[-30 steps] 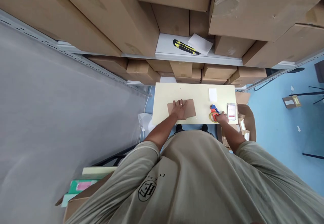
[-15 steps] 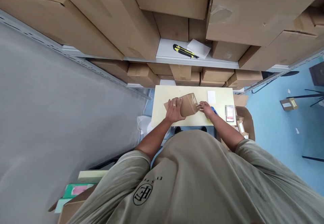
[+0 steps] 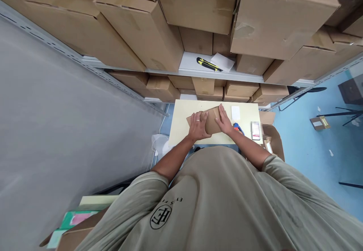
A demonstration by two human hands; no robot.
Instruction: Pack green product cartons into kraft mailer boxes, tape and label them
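Note:
A small brown cardboard box [image 3: 212, 120] is held at a tilt over the pale yellow table [image 3: 181, 111]. Around its left part, my left hand [image 3: 198, 126] is closed, with the thumb spread along the near side and a ring on one finger. My right hand [image 3: 224, 120] grips the right end, fingers along the end face and thumb over the edge. A flap sticks out past my left fingers. Beside my right wrist lies a blue and red tool [image 3: 238, 127], partly covered by the forearm, so its kind is unclear.
On the table are a white paper [image 3: 235, 113] and a phone [image 3: 255, 130]. Shelves [image 3: 227, 74] with cardboard boxes rise beyond it, one holding a yellow-black box cutter [image 3: 209, 64]. An open carton [image 3: 276, 141] stands at right, a grey wall [image 3: 56, 130] at left.
My right hand has moved left from beside the box's taped end onto that end, covering it. My left hand still grips the box. The view has tilted up slightly.

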